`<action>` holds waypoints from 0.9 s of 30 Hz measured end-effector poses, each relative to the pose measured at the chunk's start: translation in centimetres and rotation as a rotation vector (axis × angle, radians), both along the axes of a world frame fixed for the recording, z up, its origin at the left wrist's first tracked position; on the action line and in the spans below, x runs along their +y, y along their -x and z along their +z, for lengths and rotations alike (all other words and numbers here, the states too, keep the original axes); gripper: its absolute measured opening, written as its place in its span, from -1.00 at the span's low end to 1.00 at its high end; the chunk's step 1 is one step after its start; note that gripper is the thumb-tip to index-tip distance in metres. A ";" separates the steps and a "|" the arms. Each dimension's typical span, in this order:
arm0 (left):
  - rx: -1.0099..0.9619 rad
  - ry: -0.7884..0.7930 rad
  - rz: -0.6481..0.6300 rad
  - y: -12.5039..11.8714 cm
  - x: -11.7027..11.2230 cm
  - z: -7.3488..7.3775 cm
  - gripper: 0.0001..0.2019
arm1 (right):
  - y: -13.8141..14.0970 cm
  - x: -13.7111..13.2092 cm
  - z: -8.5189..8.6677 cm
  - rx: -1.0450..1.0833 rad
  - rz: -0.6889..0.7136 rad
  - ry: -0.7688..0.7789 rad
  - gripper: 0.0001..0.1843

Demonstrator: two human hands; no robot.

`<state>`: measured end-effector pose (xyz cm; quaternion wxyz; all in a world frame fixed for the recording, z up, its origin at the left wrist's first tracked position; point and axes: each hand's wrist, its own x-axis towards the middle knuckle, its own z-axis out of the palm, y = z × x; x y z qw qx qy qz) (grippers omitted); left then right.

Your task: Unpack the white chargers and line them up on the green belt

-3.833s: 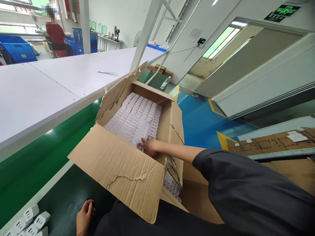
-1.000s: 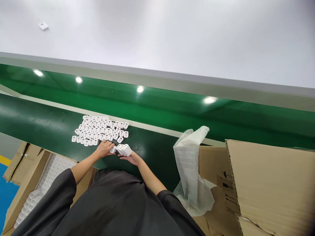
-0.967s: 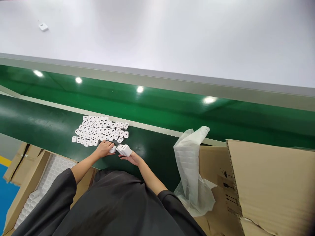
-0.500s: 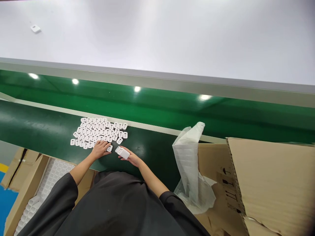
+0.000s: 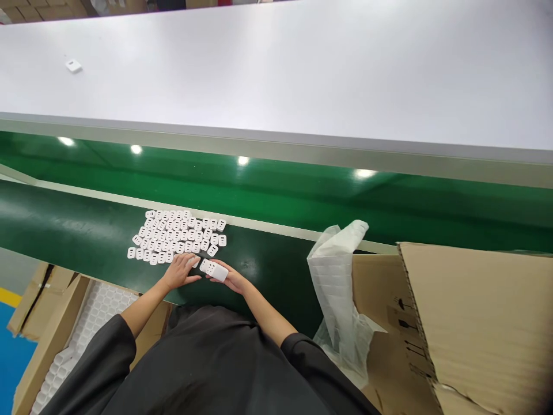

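Observation:
My right hand (image 5: 233, 279) is closed around a few small white plastic housings (image 5: 218, 271), held in a stack with their slotted ends facing left. They look like charger shells. My left hand (image 5: 179, 271) rests just left of them, thumb and fingers apart, its fingertips over one white housing (image 5: 193, 262) on the green belt. Whether the fingertips touch that piece is unclear. Beyond my left hand, many more white housings (image 5: 173, 235) stand in loose rows, slots facing up.
A white shelf (image 5: 276, 75) crosses the far side, with one white piece (image 5: 74, 66) on it. To the right stands an open cardboard box (image 5: 470, 311) with a translucent foam sheet (image 5: 334, 276) hanging out. A carton of white trays (image 5: 97, 311) sits lower left.
My left hand has loosened and spread its thumb from the housing it held. Another housing now sits at the left end of the stack in my right hand. The view has tilted slightly upward.

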<state>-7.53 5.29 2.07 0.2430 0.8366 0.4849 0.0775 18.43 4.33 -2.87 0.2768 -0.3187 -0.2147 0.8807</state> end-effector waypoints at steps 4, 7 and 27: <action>-0.081 0.005 -0.095 -3.5 -1.4 0.5 -0.29 | -0.2 0.0 0.2 0.049 0.048 0.009 -0.25; -0.127 0.023 -0.134 -5.6 -1.7 0.2 -0.26 | -0.1 -0.4 0.0 0.027 0.080 0.005 -0.29; 0.064 -0.017 -0.222 -8.6 1.5 -1.7 -0.53 | -8.5 -2.9 -0.4 -0.462 -0.007 -0.141 -0.49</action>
